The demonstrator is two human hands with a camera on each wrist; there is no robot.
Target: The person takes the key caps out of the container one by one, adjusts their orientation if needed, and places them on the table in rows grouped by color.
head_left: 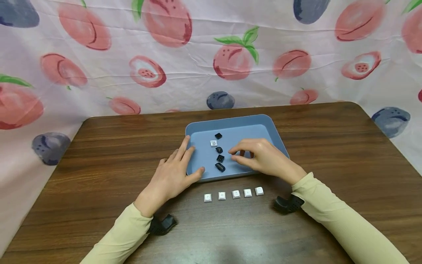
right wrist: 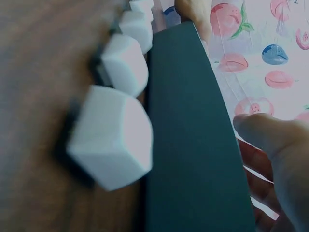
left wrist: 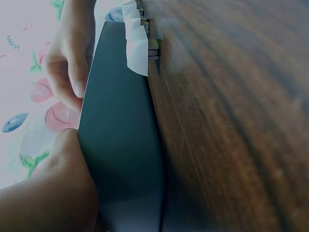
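Already, five white keycaps (head_left: 235, 194) sat in a neat row on the brown table (head_left: 329, 154), just in front of the blue tray (head_left: 263, 126). So that part of the sorting looked done. Inside the tray were four black keycaps (head_left: 219, 158) and one more white keycap (head_left: 214, 143) — these looked like what was left to take out.

The left hand (head_left: 174, 172) held the tray by its near left corner. Its fingers lay over the rim and its thumb pressed on the front edge. The right hand (head_left: 260, 156) was over the tray, right beside the black caps. Its fingers were curled and its fingertips were close together, but I could not tell if they pinched a cap or held nothing.

The head view showed the whole table, both yellow sleeves and the fruit cloth (head_left: 230, 55) behind. It alone showed what lay inside the tray. The wrist views looked at the tray from low down at its side, so its wall hid the caps inside. The right wrist view showed the white caps big and close — touching or almost touching the tray wall. The left wrist view showed the left thumb (left wrist: 58, 183) on the tray edge.
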